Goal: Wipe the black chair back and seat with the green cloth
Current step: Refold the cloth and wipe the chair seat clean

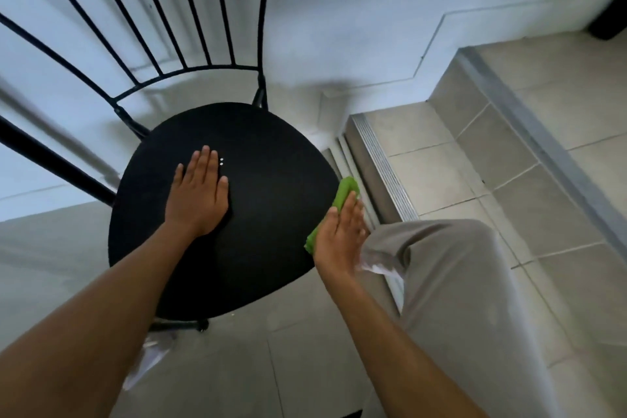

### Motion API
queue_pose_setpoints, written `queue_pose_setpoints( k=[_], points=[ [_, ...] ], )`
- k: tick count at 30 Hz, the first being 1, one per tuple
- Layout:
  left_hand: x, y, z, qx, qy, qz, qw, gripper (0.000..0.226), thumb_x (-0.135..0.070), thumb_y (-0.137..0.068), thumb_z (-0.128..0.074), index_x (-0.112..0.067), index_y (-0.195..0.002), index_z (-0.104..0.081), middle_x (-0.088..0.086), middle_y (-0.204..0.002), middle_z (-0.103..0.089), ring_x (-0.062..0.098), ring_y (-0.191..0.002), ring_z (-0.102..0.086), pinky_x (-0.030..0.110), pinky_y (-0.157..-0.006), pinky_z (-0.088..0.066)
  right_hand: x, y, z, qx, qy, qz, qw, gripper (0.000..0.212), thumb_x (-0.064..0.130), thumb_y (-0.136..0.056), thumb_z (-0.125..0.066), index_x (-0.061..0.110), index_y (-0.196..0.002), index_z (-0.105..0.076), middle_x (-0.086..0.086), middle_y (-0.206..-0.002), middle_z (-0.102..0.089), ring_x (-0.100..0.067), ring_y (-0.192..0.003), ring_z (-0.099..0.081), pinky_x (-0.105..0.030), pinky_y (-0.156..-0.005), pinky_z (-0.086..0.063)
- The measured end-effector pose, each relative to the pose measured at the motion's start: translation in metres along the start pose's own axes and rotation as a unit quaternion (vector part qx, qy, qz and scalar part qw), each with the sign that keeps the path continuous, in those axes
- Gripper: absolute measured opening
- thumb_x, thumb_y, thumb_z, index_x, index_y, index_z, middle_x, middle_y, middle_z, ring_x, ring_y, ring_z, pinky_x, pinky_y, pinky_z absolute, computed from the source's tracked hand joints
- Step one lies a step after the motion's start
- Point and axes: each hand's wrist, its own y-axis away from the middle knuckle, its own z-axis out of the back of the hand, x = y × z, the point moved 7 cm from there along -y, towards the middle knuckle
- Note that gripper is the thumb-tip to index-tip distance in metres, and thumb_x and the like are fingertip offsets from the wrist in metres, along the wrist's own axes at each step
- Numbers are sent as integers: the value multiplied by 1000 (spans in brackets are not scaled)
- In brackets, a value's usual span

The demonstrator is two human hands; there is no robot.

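Pressing crumpled green cloth (343,198) against the rounded matte seat (264,159) edge.

chair seat (264,180): black, rounded, matte, seen from above; fills the middle of the view, level.
chair back (190,10): thin black metal bars fanning upward from a curved rail at the far edge of the seat, upright.
green cloth (344,195): bright green, bunched into a long strip; lies at the right edge of the seat, mostly covered, its far end showing.
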Motion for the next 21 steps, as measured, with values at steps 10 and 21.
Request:
queue_pose_setpoints(
  k=[10, 21],
  points=[
    [6, -2, -5, 0, -5, -5, 1000, 64, -39, -96, -14, -7, -151, -8, 9, -162, -4, 20, -149, -1, 40, -120, 1, -30, -45, -6, 115, -80, -194, 971, 56, 26, -96, -11, 6, -148, -19, -15, -157, -11, -30, -145, -7, -44, -119, -6],
    [6, -1, -5, -10, 2, -4, 1000, 69, -42, -92, -11, -6, -151, -10, 9, -161, -6, 21, -149, -3, 40, -120, 0, -68, -50, -24, 57, -325, -368, 869, 83, 64, -70, -40, 20, -140, -39, -5, -139, -46, -26, -124, -48, -40, -104, -40]
  ],
)
